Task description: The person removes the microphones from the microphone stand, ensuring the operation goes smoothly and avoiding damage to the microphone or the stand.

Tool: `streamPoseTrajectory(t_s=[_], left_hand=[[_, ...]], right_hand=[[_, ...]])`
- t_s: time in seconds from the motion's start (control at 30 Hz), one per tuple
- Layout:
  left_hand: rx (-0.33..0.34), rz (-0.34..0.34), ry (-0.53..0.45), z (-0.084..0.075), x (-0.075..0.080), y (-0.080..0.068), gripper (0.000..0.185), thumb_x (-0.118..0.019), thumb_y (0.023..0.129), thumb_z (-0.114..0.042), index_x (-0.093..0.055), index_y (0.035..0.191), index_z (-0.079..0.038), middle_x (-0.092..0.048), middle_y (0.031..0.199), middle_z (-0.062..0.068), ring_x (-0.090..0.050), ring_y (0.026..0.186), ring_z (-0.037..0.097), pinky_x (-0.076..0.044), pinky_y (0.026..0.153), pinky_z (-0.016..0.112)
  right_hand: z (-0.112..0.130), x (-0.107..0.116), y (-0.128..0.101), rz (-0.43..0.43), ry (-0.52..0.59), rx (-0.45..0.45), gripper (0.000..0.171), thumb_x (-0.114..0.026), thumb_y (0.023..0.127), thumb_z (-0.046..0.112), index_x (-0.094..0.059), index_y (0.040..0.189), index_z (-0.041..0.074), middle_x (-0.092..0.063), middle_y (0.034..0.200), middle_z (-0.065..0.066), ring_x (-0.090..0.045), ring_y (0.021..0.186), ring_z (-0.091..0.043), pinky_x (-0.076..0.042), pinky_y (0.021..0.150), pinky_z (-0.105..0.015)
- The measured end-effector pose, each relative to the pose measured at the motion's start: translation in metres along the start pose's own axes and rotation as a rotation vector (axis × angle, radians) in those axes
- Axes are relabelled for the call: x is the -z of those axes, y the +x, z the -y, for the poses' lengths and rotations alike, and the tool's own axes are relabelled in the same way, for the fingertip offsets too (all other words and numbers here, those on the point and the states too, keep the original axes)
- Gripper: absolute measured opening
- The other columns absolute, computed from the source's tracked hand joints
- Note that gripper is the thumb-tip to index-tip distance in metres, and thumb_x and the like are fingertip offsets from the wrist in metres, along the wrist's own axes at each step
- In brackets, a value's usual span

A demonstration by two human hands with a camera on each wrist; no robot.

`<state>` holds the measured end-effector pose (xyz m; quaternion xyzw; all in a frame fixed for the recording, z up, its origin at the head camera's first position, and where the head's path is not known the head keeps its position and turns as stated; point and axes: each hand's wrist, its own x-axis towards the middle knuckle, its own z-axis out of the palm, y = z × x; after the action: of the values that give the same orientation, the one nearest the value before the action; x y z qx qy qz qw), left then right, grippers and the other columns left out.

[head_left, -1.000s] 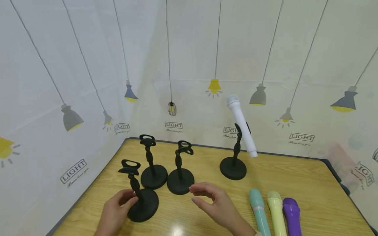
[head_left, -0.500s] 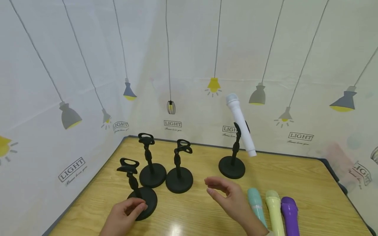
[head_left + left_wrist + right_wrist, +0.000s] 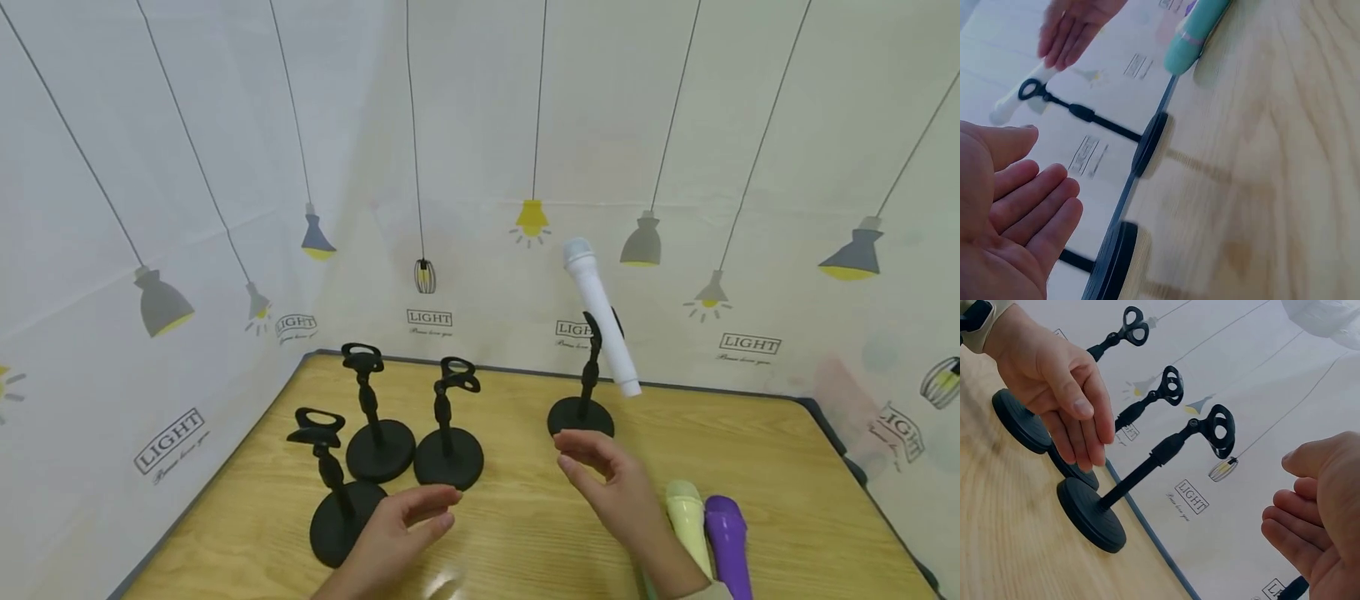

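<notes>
My left hand [image 3: 401, 533] is held with fingers loosely extended and nothing in them, overlapping the base of the nearest black microphone stand [image 3: 330, 471] in the head view. Two more black stands, one at the back left [image 3: 371, 408] and one in the middle [image 3: 444, 412], carry no microphone. Farther right, a white microphone [image 3: 603, 321] sits tilted in the clip of another stand [image 3: 581, 414]. My right hand [image 3: 618, 492], also holding nothing, hovers in front of that stand's base with thumb and fingers apart.
A yellow microphone [image 3: 688, 521] and a purple one [image 3: 727, 542] lie side by side at the front right. The teal microphone [image 3: 1194, 40] shows in the left wrist view; my right forearm mostly hides it from the head camera. A printed cloth wall [image 3: 480, 167] borders the wooden table [image 3: 517, 542].
My left hand has come away from the nearest stand's pole and moved right. My right hand has also moved right, its forearm now covering the teal microphone in the head view.
</notes>
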<state>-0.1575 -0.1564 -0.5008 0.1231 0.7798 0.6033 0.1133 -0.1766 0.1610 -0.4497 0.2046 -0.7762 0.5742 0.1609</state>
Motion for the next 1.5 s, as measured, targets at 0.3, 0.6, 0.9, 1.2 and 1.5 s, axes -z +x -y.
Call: streamPoseTrajectory(t_s=[0.3,0.6,0.9,1.2,1.5], left_hand=[[-0.081,0.049,0.012,-0.008,-0.039,0.048,0.04,-0.07,0.107,-0.023,-0.068,0.142,-0.005,-0.072,0.142,0.012,-0.067,0.134,0.037,-0.06,0.105,0.035],[-0.116,0.019,0.0,-0.016,-0.065,0.09,0.039,-0.069,0.108,-0.018,-0.066,0.144,-0.004,-0.072,0.143,0.012,-0.067,0.134,0.037,-0.061,0.103,0.032],[-0.151,-0.021,0.065,-0.016,-0.094,0.125,0.038,-0.07,0.107,-0.019,-0.069,0.142,-0.006,-0.073,0.141,0.008,-0.071,0.127,0.028,-0.06,0.106,0.039],[-0.134,-0.044,0.083,-0.025,-0.101,0.153,0.04,-0.069,0.108,-0.019,-0.066,0.146,-0.007,-0.07,0.146,0.005,-0.068,0.133,0.027,-0.057,0.111,0.04],[-0.137,-0.056,0.062,-0.03,-0.107,0.181,0.046,-0.069,0.108,-0.018,-0.061,0.151,-0.004,-0.067,0.149,0.012,-0.064,0.139,0.031,-0.056,0.113,0.043]], right_hand=[[0.001,0.02,0.008,-0.097,-0.059,0.02,0.024,-0.074,0.099,-0.003,-0.075,0.123,-0.001,-0.078,0.119,-0.02,-0.071,0.102,0.005,-0.058,0.09,-0.011],[0.004,0.04,0.022,-0.189,-0.094,0.031,0.026,-0.074,0.099,-0.004,-0.074,0.125,-0.004,-0.078,0.12,-0.023,-0.068,0.106,0.011,-0.055,0.091,-0.008],[0.012,0.058,0.034,-0.267,-0.173,-0.056,0.026,-0.073,0.103,0.004,-0.073,0.128,-0.001,-0.078,0.125,-0.02,-0.063,0.105,0.019,-0.053,0.089,-0.004],[0.007,0.07,0.051,-0.352,-0.214,-0.037,0.029,-0.075,0.101,0.005,-0.073,0.129,-0.002,-0.077,0.126,-0.024,-0.061,0.103,0.02,-0.049,0.092,-0.001],[0.002,0.07,0.067,-0.354,-0.342,-0.066,0.031,-0.074,0.102,0.009,-0.072,0.13,-0.004,-0.076,0.126,-0.021,-0.076,0.108,-0.025,-0.045,0.088,0.001]])
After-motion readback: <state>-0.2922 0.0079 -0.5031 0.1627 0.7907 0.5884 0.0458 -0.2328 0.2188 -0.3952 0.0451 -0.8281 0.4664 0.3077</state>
